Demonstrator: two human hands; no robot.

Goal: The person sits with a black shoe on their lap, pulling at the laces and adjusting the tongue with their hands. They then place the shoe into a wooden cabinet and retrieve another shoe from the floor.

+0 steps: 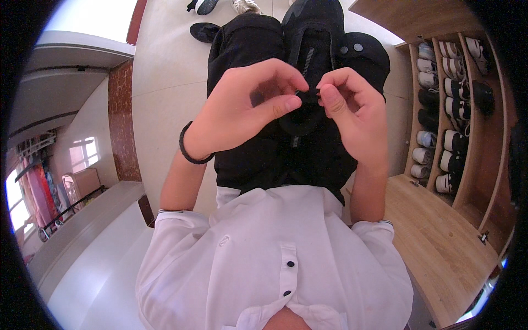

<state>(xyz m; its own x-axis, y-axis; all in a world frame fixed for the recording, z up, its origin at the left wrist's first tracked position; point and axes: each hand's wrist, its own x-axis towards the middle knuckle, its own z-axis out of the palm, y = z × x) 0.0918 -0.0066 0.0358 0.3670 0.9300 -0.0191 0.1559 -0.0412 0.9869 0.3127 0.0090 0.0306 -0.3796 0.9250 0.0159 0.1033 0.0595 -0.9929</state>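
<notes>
A black shoe [315, 24] lies on my lap between my black-trousered knees, its toe pointing away from me. Grey striped marks show inside its opening and near its heel. Above the left side of the shoe, my left hand [247, 107] is curled, with a gap between thumb and fingertips and nothing visible in it. My right hand [359, 111] faces it across the shoe, thumb and forefinger brought together. A tiny dark bit shows at those fingertips; whether it is a lace or part of the dark shoe behind, I cannot tell.
To my right stands a wooden shoe cabinet [435, 111] with rows of shoes and a lowered door panel [441, 235]. Several shoes [247, 6] rest on the tiled floor [169, 103] ahead. On the left are a reddish-brown stone strip [120, 123] and hanging clothes [39, 185].
</notes>
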